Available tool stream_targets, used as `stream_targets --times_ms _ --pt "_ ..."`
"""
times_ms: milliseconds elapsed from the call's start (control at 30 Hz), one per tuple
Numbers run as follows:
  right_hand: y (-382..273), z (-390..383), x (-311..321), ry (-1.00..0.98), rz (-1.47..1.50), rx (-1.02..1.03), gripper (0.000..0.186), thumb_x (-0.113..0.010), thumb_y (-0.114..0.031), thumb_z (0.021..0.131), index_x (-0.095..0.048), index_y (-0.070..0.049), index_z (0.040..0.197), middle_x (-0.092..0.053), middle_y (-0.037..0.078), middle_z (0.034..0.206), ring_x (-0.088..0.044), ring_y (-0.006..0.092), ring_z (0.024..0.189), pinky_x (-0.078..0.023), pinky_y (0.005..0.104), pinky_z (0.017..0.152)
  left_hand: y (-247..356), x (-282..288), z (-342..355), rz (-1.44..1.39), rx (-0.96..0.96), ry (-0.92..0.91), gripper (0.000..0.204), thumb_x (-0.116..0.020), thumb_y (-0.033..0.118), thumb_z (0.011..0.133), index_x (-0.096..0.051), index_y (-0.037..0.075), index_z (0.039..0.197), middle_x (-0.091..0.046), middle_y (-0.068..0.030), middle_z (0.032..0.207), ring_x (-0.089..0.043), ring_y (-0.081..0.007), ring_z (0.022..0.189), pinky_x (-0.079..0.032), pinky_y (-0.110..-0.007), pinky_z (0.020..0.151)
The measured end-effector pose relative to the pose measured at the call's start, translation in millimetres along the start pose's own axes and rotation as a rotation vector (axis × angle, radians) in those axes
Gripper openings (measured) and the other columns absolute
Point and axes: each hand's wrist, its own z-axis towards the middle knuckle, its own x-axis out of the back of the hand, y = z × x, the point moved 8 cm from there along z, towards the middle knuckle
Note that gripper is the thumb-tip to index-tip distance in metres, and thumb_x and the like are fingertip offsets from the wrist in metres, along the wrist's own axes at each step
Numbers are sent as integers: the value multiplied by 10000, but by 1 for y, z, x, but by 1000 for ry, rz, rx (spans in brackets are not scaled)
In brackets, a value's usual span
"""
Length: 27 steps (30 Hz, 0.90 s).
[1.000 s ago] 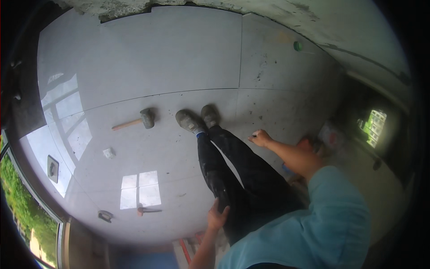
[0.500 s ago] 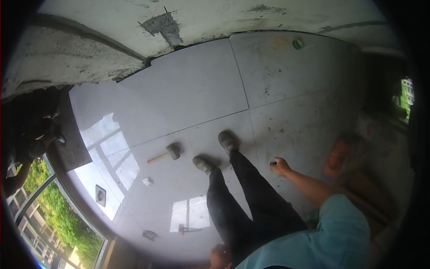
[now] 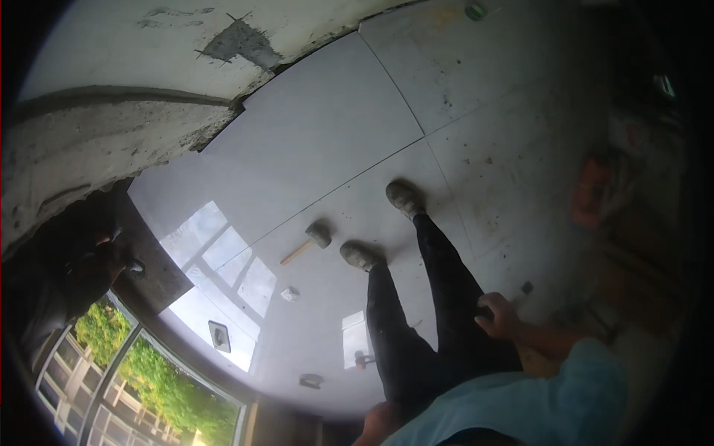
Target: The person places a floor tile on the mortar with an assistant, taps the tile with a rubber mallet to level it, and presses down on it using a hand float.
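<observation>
My right hand (image 3: 500, 316) is in front of my dark trousers (image 3: 476, 349), its fingers curled. A dark bit shows at the fingers, but I cannot make out what it is against the cloth. Low in the view, my left hand (image 3: 378, 425) hangs beside my left thigh, its fingers not clear. I stand on large pale grey tiles (image 3: 335, 119). A mallet (image 3: 318, 235) with a wooden handle lies by my left shoe (image 3: 360, 255). Near it is a small white crumpled thing (image 3: 290, 294).
A flat handled pad (image 3: 219, 336), a dark tool (image 3: 310, 381) and a small hammer (image 3: 362, 360) lie toward the window. Another person (image 3: 89, 275) is at the left, beside a dark untiled strip (image 3: 162, 279). An orange object (image 3: 592, 189) stands right; a green roll (image 3: 474, 12) lies far off.
The view has turned, so the floor and tools appear rotated and shifted. My right hand has come in from the side to my thigh. The mallet still lies on the tiles.
</observation>
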Motion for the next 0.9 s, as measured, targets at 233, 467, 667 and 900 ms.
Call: stream_targets --times_ms 233,467,667,900 --pt "-64 -40 -42 -288 2 -181 175 -673 -225 795 -651 -87 901 -649 158 944 -628 361 916 -516 470 760 -80 51 -14 404 -141 -219 287 -547 238 924 -621 73 1147 -643 -165 1109 -618 -302 1057 -508 -395 873" --pt "-56 -36 -68 -661 149 -165 159 -594 -248 836 -654 -103 859 -665 161 901 -647 364 870 -519 466 761 -92 113 19 637 -166 -245 361 -552 235 936 -557 31 1234 -599 -175 1203 -563 -303 1147 -467 -386 948" --pt "-41 1 -84 -711 385 -161 196 -602 -248 828 -679 -98 928 -685 176 933 -655 376 909 -521 460 814 -95 151 59 765 -160 -245 437 -557 233 946 -502 -5 1309 -561 -183 1284 -516 -304 1224 -431 -378 1012" --pt "-42 31 -103 -929 568 -201 267 -681 -232 845 -702 -59 1048 -718 153 999 -697 297 925 -537 398 838 -116 117 -12 706 45 -187 532 -563 230 959 -438 -47 1396 -516 -193 1377 -462 -305 1314 -390 -369 1088"
